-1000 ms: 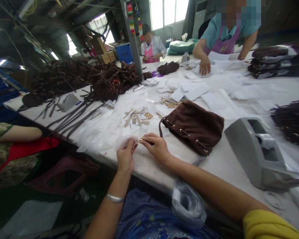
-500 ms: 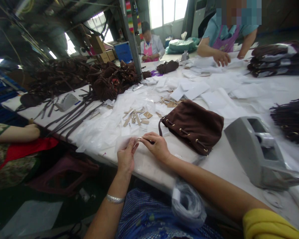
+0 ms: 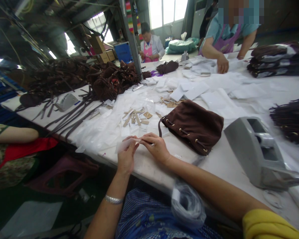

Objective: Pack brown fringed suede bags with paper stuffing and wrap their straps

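My left hand [image 3: 126, 159] pinches a small translucent plastic bag [image 3: 123, 144] near the front edge of the table. Close against it, my right hand [image 3: 156, 148] has its fingertips closed on a thin pale strip [image 3: 138, 140] at the bag's edge. Whether the strip is a tag I cannot tell. To the right of my hands a dark brown drawstring bag [image 3: 195, 124] with gold eyelets lies on its side. Several tan card tags [image 3: 136, 118] are scattered on the table beyond my fingers.
A grey tape dispenser [image 3: 256, 152] stands at the right. Clear plastic bags [image 3: 94, 132] and white sheets cover much of the table [image 3: 149, 176]. Brown bags [image 3: 109, 79] are heaped at the far left. Co-workers sit or stand across the table and at the left.
The plastic bag in my left hand has tilted flatter, and a pale strip now shows between my fingertips. The co-worker's hand across the table has moved lower onto the white sheets.
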`<state>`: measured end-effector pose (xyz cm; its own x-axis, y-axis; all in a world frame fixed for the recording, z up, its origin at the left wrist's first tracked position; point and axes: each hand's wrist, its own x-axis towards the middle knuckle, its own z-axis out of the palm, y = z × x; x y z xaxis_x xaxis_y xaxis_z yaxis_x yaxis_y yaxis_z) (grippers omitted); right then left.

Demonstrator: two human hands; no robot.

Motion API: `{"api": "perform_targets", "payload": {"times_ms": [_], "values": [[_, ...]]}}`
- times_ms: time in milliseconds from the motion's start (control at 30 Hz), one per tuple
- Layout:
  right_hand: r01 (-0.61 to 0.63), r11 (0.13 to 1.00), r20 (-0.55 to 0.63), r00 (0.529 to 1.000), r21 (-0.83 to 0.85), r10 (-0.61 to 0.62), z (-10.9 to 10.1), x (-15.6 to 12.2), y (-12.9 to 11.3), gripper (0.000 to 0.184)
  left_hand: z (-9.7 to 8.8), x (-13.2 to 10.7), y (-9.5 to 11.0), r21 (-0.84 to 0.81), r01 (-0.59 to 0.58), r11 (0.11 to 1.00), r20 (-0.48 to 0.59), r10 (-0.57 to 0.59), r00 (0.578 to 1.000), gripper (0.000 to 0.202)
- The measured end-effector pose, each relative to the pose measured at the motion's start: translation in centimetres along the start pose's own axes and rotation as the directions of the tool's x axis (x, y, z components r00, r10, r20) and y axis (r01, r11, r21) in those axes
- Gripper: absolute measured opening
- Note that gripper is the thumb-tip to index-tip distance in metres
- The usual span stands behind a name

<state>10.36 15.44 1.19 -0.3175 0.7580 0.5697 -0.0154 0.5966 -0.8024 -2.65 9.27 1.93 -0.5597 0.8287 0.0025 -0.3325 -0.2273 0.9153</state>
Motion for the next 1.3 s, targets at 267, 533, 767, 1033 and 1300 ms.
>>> {"api": "perform_targets", "payload": {"times_ms": [267,533,767,1033,1300], "values": [[0.143,0.989,0.091,0.985,0.048,-0.146,-0.2,-0.2,-0.3,0.024,-2.4,-0.3,0.9,0.309,-0.217,0.926,0.188,0.165,0.968,0.052],[0.211,0.971,0.282,0.93,0.111,-0.234,-0.6,0.2,0.5,0.054,-3.9,0.5,1.9,0.481,-0.295,0.826,0.261,0.187,0.947,0.038],[0.31,0.876,0.347,0.92,-0.369,-0.179,-1.5,1.2,2.0,0.028,-3.1,1.6,0.8,0.263,-0.109,0.958,-0.018,0.118,0.993,0.041],[0.244,0.915,0.289,0.945,-0.321,-0.151,-1.5,1.1,2.1,0.018,-1.0,1.5,0.6,0.189,0.01,0.982,0.033,-0.017,0.999,0.039],[0.295,0.908,0.253,0.941,-0.296,-0.224,-1.6,1.5,1.9,0.015,-0.6,1.4,0.4,0.182,0.071,0.981,0.118,-0.094,0.989,0.04]]}}
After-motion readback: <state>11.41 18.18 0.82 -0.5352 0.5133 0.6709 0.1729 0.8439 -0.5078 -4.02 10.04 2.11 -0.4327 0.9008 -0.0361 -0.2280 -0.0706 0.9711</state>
